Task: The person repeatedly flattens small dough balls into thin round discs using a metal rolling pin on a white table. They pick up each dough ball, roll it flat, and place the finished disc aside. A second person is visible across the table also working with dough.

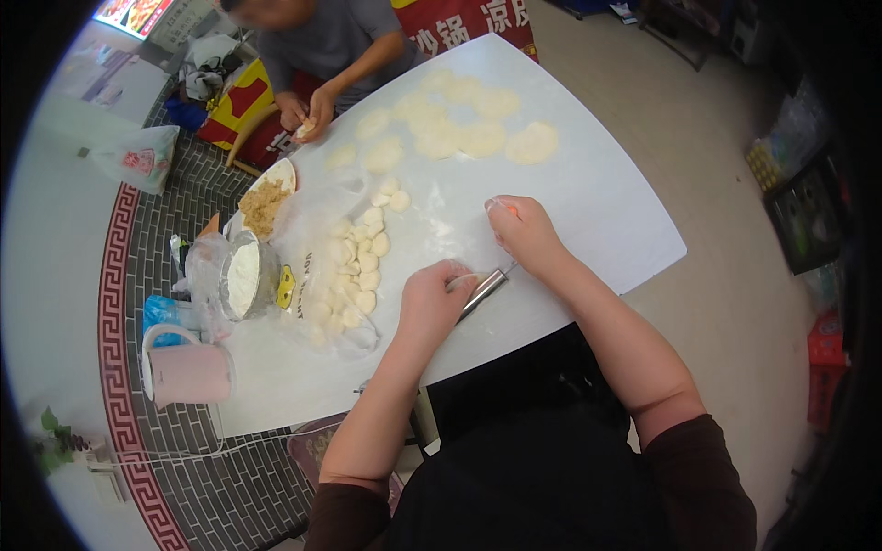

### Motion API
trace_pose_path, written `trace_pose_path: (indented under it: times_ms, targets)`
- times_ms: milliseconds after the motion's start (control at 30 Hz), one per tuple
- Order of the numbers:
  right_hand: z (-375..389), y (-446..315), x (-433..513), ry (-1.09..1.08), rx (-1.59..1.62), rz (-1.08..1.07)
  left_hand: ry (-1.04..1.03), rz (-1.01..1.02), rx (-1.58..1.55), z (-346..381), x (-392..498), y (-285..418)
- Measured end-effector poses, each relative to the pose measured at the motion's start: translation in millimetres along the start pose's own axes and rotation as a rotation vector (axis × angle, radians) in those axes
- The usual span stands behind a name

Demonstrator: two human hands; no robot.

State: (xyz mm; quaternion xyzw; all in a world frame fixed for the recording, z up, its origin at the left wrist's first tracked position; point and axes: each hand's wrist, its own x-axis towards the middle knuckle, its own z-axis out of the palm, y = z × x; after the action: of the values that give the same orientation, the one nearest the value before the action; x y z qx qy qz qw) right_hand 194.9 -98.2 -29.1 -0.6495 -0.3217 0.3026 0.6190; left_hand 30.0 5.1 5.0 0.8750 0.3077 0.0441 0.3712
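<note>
A metal rolling pin lies slantwise near the table's front edge. At its left part is my left hand, its fingers pinching a pale dough piece beside the metal barrel. My right hand is curled at the pin's right end around its orange handle, which shows between the fingers. Small dough pieces lie left of my hands, many under a clear plastic bag. Flat rolled dough rounds are spread over the far part of the table, some touching or overlapping.
A co-worker's hands hold a dough piece beyond the table's far left edge. On the left are a plate of filling, a metal bowl of flour and a pink electric kettle. The white table narrows towards a corner at right.
</note>
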Motion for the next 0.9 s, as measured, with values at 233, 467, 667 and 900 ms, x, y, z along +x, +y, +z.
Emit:
trace_pose_path:
  times_ms: [233,467,667,900]
  targets:
    - [-12,-25,-32,-0.031,0.005,0.063,0.114,-0.158,-0.26,-11,-10,-10]
    - [-1,-40,-2,-0.024,-0.047,0.106,0.024,-0.027,-0.093,-7,7,-2]
    - [-12,10,-19,-0.03,-0.034,0.073,0.066,-0.172,-0.236,-18,-8,-11]
    - [4,-37,8,-0.033,0.017,0.011,-0.11,-0.18,0.048,-17,11,5]
